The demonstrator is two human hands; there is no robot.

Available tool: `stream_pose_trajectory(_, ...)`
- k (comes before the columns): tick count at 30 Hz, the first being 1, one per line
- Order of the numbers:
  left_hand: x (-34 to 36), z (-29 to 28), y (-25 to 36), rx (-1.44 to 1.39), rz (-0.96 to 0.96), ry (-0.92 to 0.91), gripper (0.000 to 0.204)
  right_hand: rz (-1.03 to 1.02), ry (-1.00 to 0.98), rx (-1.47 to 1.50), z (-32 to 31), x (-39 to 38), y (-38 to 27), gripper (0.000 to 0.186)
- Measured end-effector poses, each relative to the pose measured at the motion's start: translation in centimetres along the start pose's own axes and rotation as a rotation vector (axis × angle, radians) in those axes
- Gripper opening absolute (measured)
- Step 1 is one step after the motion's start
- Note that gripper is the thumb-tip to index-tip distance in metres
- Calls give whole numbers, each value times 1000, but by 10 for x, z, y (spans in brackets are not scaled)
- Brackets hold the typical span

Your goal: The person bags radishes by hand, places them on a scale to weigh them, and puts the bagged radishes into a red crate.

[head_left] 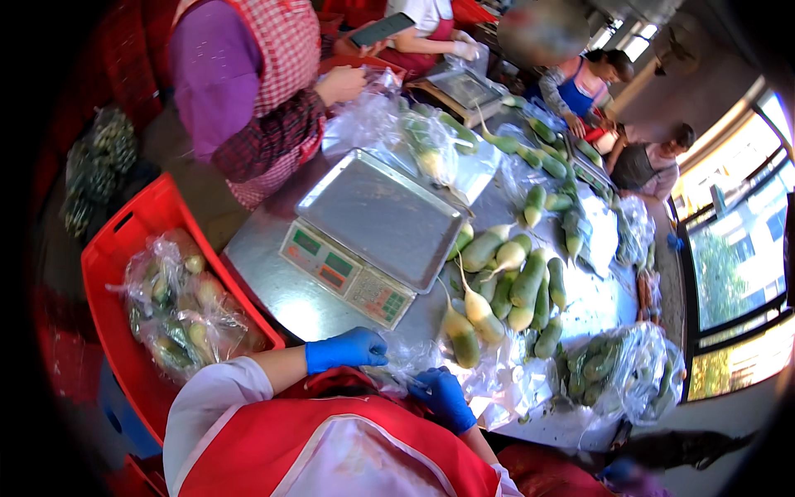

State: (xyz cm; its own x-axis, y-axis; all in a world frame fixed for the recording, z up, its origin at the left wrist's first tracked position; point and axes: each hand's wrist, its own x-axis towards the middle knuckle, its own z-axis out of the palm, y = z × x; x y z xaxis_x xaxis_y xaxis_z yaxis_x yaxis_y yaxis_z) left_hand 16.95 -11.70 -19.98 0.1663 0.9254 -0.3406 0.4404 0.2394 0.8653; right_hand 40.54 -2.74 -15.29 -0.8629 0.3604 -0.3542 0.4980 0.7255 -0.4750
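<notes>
My left hand (352,352) in a blue glove has curled fingers pinching a clear plastic bag (402,360) at the table's near edge. My right hand (439,393), also gloved blue, is closed on that bag. Green-and-white radishes (523,290) lie loose beyond my right hand, some with long root tails. A metal scale (381,224) with a keypad and small displays sits beyond my left hand. A bulky bag of radishes (613,377) lies to the right.
A red crate (108,273) with bagged radishes stands at left. Co-workers stand around the metal table (269,298): one in checked apron (277,58), others farther back, one hand holding a phone (383,29). A second scale (464,87) sits at the far end. Windows are at right.
</notes>
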Motion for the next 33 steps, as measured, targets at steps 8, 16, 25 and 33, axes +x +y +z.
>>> stream_pose_trajectory(8,-4,20,-22,-1522,-57,250,17,-82,376,326,36,1,68,23)
stream_pose_trajectory(16,-29,34,60,-223,350,115,33,-72,20,1446,-16,12,-25,44)
stream_pose_trajectory(25,-5,1,-23,-1838,-59,180,29,-145,337,591,27,24,28,12)
stream_pose_trajectory(33,4,2,-7,-1815,-19,155,29,-23,34,1320,-7,-28,21,13)
